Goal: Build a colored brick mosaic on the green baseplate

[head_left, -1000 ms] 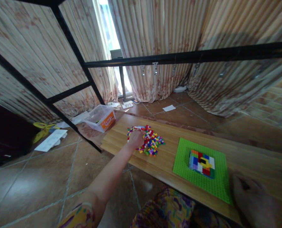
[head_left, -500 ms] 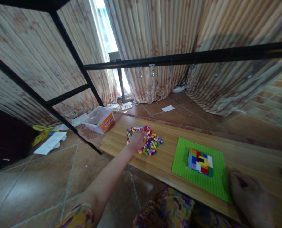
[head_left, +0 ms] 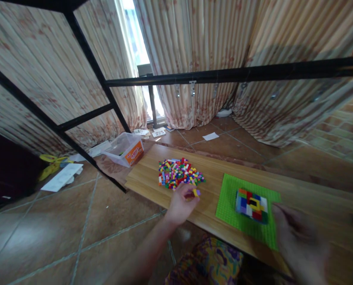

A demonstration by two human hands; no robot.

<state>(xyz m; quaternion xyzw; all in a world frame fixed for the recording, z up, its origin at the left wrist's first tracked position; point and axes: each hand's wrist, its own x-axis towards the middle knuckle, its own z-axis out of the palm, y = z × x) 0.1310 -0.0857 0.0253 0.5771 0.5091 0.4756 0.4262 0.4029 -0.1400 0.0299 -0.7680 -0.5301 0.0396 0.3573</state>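
Note:
My left hand pinches a small yellow toy brick between its fingertips, in front of the loose brick pile. A purple bit shows at the yellow brick's end; whether it is a second brick I cannot tell. To the right lies a green baseplate, bearing a low multicoloured brick build with a yellow-edged dark opening near its middle. At the baseplate's right edge, my right hand is smeared by motion, its fingers seemingly bent. Whatever it may hold is hidden.
Under all this is a long wooden board. A clear plastic box with an orange label stands beyond its left end. A black metal frame crosses above, before striped curtains. White papers lie on the tiled floor.
My left hand has come out of the brick pile towards me and to the right, with a yellow brick now in its fingertips. My right hand has shifted left towards the build.

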